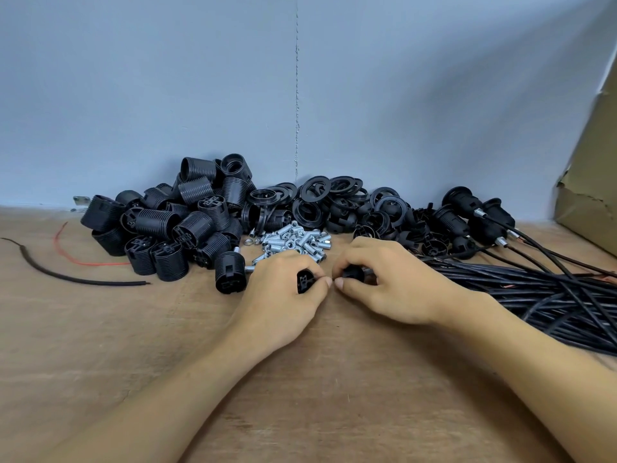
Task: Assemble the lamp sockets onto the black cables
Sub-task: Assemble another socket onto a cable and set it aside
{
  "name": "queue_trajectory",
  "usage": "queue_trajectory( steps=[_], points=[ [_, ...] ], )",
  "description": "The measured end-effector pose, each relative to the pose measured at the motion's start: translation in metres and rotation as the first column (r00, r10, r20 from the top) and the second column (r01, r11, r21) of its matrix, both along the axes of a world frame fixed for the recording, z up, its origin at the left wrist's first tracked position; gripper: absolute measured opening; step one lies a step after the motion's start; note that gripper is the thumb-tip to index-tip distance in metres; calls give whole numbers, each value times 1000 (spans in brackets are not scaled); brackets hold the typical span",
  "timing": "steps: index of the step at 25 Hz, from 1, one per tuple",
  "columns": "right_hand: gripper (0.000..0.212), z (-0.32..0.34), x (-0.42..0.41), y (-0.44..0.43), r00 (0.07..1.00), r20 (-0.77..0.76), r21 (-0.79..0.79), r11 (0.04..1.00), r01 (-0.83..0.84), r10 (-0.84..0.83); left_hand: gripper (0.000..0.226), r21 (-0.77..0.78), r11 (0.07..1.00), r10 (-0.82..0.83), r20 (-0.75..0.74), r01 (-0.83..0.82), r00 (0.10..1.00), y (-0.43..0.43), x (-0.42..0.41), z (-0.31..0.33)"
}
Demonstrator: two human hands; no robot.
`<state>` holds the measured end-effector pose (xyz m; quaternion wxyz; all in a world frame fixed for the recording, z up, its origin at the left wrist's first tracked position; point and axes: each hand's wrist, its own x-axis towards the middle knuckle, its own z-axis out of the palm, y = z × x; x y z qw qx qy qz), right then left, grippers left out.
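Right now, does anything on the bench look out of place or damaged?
Two strays lie far left, apart from the cable bundle at right: a short black cable offcut and a thin red wire beside the socket pile. The cardboard at the right edge is torn.

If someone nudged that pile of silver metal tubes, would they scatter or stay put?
Probably scatter: the metal tubes are small loose cylinders, so they would likely roll on the wooden table. Shiny metal, they may feel slippery and heavy for their size.
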<state>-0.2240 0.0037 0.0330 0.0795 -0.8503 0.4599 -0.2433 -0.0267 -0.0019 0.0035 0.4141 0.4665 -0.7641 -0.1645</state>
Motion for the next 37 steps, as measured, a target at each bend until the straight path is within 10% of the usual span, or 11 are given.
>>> queue_trajectory(
  steps=[10,20,37],
  points=[
    [16,-1,6,4,957,275,-40,994,106,-91,40,267,956,-96,-103,121,990,4,9,8],
    [10,1,16,10,863,490,130,989,67,-123,19,175,957,-178,-278,232,944,-1,11,5],
    [6,0,17,11,869,471,195,979,65,-151,45,303,911,-201,-268,280,942,-3,15,5]
  ],
)
